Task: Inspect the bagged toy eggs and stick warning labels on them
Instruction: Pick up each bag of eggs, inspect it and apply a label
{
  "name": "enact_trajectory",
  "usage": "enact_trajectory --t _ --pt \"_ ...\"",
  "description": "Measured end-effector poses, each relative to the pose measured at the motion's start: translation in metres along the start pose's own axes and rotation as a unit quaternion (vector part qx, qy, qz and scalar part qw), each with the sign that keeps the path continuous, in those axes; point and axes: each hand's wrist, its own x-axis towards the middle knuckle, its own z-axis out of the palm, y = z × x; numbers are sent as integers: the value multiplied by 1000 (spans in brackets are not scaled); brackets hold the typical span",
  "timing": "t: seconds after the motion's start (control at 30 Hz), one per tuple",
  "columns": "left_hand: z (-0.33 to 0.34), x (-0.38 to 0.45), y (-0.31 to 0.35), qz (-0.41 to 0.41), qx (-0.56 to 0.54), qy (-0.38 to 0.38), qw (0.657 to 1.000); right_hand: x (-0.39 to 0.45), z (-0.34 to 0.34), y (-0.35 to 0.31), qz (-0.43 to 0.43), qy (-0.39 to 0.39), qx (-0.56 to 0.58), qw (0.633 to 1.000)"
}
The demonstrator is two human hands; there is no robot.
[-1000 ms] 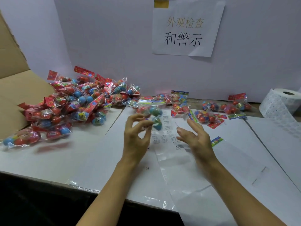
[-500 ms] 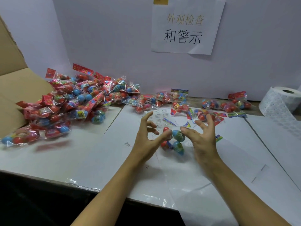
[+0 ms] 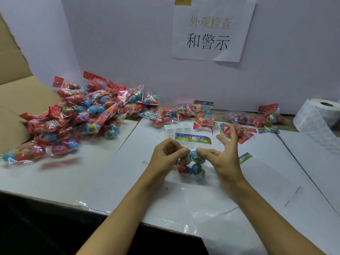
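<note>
A clear bag of toy eggs (image 3: 193, 163) with a colourful header card (image 3: 192, 138) lies on the white table in front of me. My left hand (image 3: 168, 156) pinches the bag at its upper left with curled fingers. My right hand (image 3: 223, 156) pinches it at the upper right between thumb and forefinger, its other fingers spread upward. A strip of white warning labels (image 3: 177, 130) lies just behind the bag. A single label (image 3: 215, 130) sticks up near my right fingertips.
A big heap of bagged eggs (image 3: 82, 115) fills the left, beside an open cardboard box (image 3: 16, 96). More bags (image 3: 257, 119) lie along the back wall. A roll of labels (image 3: 318, 115) stands at the right. A paper sign (image 3: 211, 30) hangs on the wall.
The bag came down from above the table to lie in front of me. Both hands closed in on it and now pinch its top.
</note>
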Motion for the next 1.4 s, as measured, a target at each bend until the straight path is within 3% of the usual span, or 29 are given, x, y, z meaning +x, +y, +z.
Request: enact_trajectory --t 0.2,0.3,0.37,0.47,0.7,1.0,1.17,1.4 --pt "3 1 -1 -4 -2 -4 1000 -1 5 0 -31 34 -17 999" --pt "1 -2 -2 -17 -11 -49 999 -2 5 -2 -32 64 -5 997" --pt "2 -3 -4 -20 50 -87 995 -1 4 -4 -27 102 4 994" --pt "6 -3 -9 21 138 -100 985 1 1 -4 -15 143 10 990" --pt "3 -6 -4 79 155 -118 978 1 4 -3 -21 138 12 990" --pt "2 -1 -1 106 115 -54 986 5 -7 -10 -37 214 -13 976" --pt "-1 -2 -2 143 129 -31 981 2 -2 -9 -15 186 -8 982" --pt "-2 -1 0 151 139 -23 978 -6 3 -5 -89 63 -86 990"
